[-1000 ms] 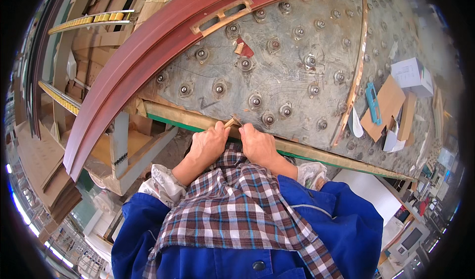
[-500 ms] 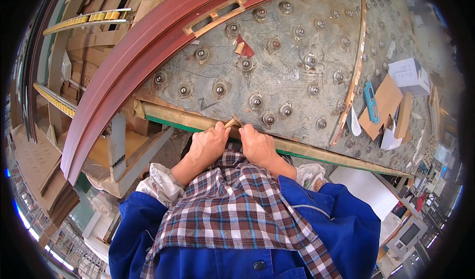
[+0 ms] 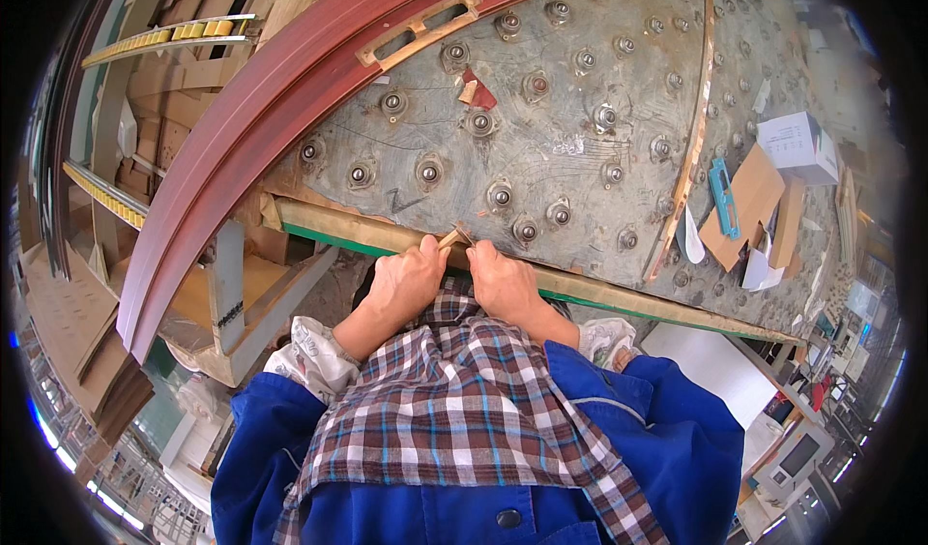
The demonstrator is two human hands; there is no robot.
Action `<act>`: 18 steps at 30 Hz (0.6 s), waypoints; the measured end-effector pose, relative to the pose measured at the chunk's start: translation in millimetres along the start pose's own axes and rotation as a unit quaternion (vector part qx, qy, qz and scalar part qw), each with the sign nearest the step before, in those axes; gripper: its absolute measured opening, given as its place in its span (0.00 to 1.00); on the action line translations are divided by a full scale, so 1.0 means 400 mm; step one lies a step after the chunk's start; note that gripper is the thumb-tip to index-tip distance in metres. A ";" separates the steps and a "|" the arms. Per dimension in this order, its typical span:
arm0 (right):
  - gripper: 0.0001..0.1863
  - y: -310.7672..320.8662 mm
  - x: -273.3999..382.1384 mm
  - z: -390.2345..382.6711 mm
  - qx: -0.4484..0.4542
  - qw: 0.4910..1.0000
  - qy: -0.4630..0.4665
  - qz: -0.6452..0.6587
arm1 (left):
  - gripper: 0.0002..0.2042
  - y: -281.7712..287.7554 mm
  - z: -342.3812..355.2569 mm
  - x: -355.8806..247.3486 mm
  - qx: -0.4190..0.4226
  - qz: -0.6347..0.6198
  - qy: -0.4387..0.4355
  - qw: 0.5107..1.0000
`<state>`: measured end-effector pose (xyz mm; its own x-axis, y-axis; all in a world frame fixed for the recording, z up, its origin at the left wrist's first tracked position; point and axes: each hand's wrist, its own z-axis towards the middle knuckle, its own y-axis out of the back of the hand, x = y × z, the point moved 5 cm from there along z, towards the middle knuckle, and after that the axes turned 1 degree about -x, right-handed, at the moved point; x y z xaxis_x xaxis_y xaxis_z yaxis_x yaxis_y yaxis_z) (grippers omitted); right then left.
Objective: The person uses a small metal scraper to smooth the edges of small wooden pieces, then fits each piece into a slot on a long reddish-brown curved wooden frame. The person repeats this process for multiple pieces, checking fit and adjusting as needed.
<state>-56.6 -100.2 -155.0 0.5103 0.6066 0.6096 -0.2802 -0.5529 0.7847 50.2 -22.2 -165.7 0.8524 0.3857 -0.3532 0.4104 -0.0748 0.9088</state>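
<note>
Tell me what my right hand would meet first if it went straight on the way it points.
Your right hand would probably meet the tan piece held in your left hand, just ahead, though depth is hard to judge.

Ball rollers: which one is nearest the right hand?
The ball roller just beyond the right hand, near corner of a three-roller triangle; all others sit farther off.

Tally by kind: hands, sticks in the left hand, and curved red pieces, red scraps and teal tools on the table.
Left hand and right hand: 2
Tan stick: 1
Curved red piece: 1
Red scrap: 1
Teal tool: 1
Total: 6
</note>
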 end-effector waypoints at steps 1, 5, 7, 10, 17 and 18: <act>0.11 -0.002 -0.001 0.000 0.004 1.000 -0.002 -0.001 | 0.14 -0.001 0.000 0.000 -0.002 -0.001 -0.001 1.000; 0.11 0.002 0.000 -0.001 -0.003 1.000 -0.003 -0.002 | 0.14 -0.001 0.001 -0.001 0.000 -0.007 -0.004 1.000; 0.11 0.001 0.004 0.000 -0.003 1.000 0.009 -0.001 | 0.14 0.004 -0.001 -0.001 -0.015 -0.010 -0.009 1.000; 0.11 -0.001 0.004 -0.002 -0.016 1.000 0.013 0.002 | 0.13 0.008 0.002 -0.004 -0.007 -0.006 -0.015 1.000; 0.11 -0.005 -0.001 -0.004 -0.006 1.000 -0.004 -0.014 | 0.14 0.010 0.002 -0.004 0.000 -0.017 -0.009 1.000; 0.11 -0.005 0.000 -0.003 -0.005 1.000 -0.003 -0.014 | 0.14 0.010 0.002 -0.003 0.001 -0.015 -0.009 1.000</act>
<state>-57.1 -98.6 -156.5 0.5230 0.6181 0.5869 -0.2739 -0.5302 0.8024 50.9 -23.5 -161.9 0.8452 0.3719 -0.3837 0.4362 -0.0654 0.8975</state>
